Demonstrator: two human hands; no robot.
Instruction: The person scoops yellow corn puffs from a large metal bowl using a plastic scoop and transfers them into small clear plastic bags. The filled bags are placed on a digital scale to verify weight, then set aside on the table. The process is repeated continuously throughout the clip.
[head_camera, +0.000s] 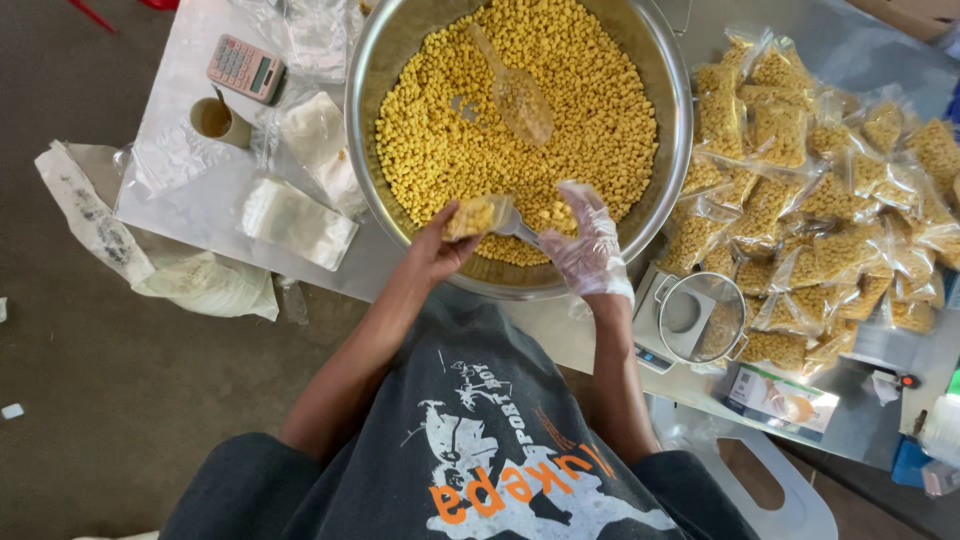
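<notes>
A big steel basin (680, 150) holds a mass of small yellow puffed snacks (560, 110). My bare left hand (438, 248) holds a small clear bag (474, 214) partly filled with the snacks over the basin's near rim. My right hand (590, 245), in a thin clear plastic glove, grips a clear scoop (518, 225) whose mouth meets the bag. A second clear scoop (512, 88) lies on the snacks further in.
A heap of filled snack bags (830, 190) lies at the right. A small scale with a steel bowl (700, 318) stands near the basin. At the left are empty bags (298, 222), a pink calculator (246, 68) and a cup (218, 122).
</notes>
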